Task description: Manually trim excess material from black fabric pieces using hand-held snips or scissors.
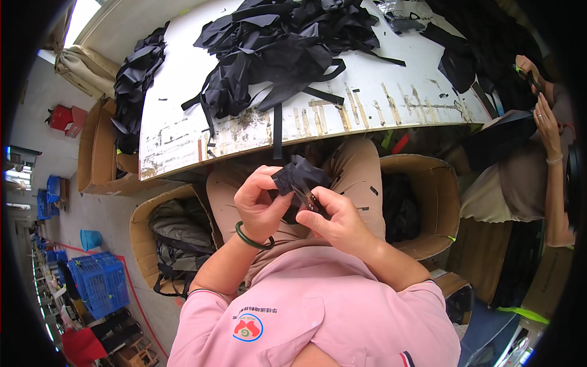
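Note:
Over my lap, my left hand (258,202) pinches a small piece of black fabric (304,173) between thumb and fingers. My right hand (337,219) is closed around small dark thread snips (310,200), whose blades lie against the fabric's lower right side. The blade tips are partly hidden by the cloth. Just beyond my hands, a black strap (277,131) hangs over the front edge of the white table (183,137). On that table lies a large heap of black fabric pieces (269,61) with loose straps.
Cardboard boxes holding dark items stand at my left (143,238) and right (452,202). More black fabric (139,79) hangs off the table's left end. At the right, a co-worker's hands (546,122) hold something dark. Blue crates (101,284) stand on the left floor.

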A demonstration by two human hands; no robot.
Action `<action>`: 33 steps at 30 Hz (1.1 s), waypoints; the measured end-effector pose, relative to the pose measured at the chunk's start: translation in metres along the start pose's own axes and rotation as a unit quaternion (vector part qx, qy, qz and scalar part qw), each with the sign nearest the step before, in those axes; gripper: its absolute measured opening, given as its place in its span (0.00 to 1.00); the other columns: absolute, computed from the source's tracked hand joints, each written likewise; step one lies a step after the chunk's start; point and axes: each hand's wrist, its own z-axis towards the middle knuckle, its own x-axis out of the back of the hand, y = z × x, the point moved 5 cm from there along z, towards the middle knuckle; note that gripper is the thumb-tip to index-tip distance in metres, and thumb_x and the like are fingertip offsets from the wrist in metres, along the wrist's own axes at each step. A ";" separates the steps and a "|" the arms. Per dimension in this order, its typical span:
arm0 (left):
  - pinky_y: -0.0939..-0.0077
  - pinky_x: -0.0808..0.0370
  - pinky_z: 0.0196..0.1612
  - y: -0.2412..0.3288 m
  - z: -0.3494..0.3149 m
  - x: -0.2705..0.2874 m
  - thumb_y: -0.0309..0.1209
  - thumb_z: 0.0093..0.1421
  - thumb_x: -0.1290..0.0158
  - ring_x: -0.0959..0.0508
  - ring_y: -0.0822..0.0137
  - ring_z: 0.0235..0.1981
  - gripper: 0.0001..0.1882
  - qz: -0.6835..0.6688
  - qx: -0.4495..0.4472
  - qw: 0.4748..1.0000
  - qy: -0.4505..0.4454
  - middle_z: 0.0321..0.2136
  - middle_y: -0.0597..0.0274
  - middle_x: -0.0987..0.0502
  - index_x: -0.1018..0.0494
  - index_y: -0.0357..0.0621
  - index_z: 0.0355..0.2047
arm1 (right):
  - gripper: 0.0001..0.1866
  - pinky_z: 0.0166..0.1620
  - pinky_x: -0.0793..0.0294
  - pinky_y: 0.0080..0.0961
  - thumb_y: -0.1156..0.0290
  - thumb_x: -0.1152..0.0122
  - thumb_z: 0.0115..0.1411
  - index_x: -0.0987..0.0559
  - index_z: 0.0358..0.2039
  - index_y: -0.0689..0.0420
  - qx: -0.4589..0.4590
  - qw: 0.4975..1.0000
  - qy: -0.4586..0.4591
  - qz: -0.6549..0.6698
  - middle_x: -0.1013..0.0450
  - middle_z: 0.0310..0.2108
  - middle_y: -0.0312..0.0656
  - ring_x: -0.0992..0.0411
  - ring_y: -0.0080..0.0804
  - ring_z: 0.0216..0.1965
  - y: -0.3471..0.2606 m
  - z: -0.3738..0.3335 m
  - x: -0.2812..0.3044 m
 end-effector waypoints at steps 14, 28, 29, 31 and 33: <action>0.76 0.29 0.37 0.000 -0.002 -0.003 0.10 0.46 0.44 0.24 0.66 0.33 0.13 0.054 -0.033 0.997 -0.035 0.35 0.54 0.21 0.30 0.39 0.29 | 0.16 0.22 0.40 0.23 0.61 0.35 0.59 0.30 0.27 0.60 0.124 0.975 0.072 -0.170 0.39 0.15 0.37 0.44 0.20 0.19 -0.013 0.000 0.005; 0.72 0.30 0.37 0.002 -0.003 -0.005 0.11 0.42 0.44 0.25 0.65 0.31 0.13 0.083 -0.071 0.991 -0.075 0.34 0.54 0.20 0.30 0.41 0.26 | 0.15 0.23 0.38 0.23 0.63 0.36 0.59 0.29 0.28 0.61 0.139 0.972 0.076 -0.172 0.37 0.17 0.37 0.43 0.19 0.20 -0.017 -0.001 0.005; 0.72 0.30 0.37 0.002 -0.002 -0.003 0.11 0.42 0.44 0.25 0.65 0.31 0.13 0.083 -0.071 0.991 -0.075 0.34 0.54 0.20 0.30 0.41 0.26 | 0.16 0.23 0.38 0.23 0.63 0.36 0.59 0.29 0.28 0.61 0.130 0.974 0.074 -0.169 0.37 0.17 0.38 0.42 0.18 0.21 -0.015 -0.001 0.006; 0.73 0.30 0.38 0.001 0.000 -0.003 0.11 0.44 0.43 0.24 0.65 0.32 0.12 0.059 -0.055 0.991 -0.108 0.34 0.54 0.21 0.29 0.41 0.26 | 0.15 0.23 0.38 0.22 0.63 0.36 0.60 0.29 0.27 0.61 0.116 0.979 0.074 -0.153 0.37 0.17 0.36 0.42 0.18 0.21 -0.016 -0.003 0.007; 0.74 0.29 0.39 0.003 0.003 -0.005 0.12 0.46 0.43 0.24 0.66 0.33 0.11 0.015 -0.007 0.993 -0.119 0.34 0.54 0.21 0.29 0.40 0.27 | 0.15 0.24 0.39 0.22 0.63 0.37 0.60 0.29 0.27 0.60 0.103 0.982 0.075 -0.136 0.37 0.17 0.34 0.43 0.17 0.21 -0.015 -0.005 0.012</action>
